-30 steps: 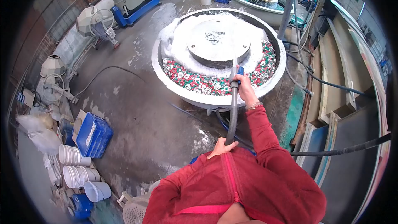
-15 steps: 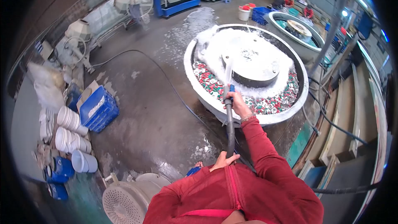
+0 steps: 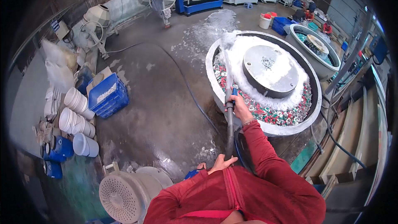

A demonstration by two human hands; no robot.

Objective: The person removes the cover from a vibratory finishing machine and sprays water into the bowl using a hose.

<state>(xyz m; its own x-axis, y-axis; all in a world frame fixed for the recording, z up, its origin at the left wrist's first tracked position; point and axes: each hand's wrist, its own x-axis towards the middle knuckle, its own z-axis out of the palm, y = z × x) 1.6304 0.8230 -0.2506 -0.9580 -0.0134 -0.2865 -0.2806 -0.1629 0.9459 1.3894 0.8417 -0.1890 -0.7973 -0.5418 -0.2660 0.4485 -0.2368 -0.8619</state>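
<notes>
The right fingers (image 3: 237, 101) curl closed around the spray nozzle (image 3: 228, 96), the left fingers (image 3: 228, 163) around its hose (image 3: 230, 135)

Right hand (image 3: 240, 107) grips the nozzle (image 3: 228, 96); left hand (image 3: 222, 164) wrapped around the hose (image 3: 230, 137), nearer the body. Water jet (image 3: 227, 70) reaches the far left side of a round tub (image 3: 271, 130). Inside: red, green and pale small pieces (image 3: 296, 117), partly under white foam (image 3: 236, 54), ringing a flat-topped drum (image 3: 271, 68). Left: blue crate (image 3: 112, 107) beside stacked white buckets (image 3: 74, 122). Near left: perforated metal cover (image 3: 120, 197). Far right: second round tub (image 3: 334, 67), people (image 3: 326, 29) beyond it.
</notes>
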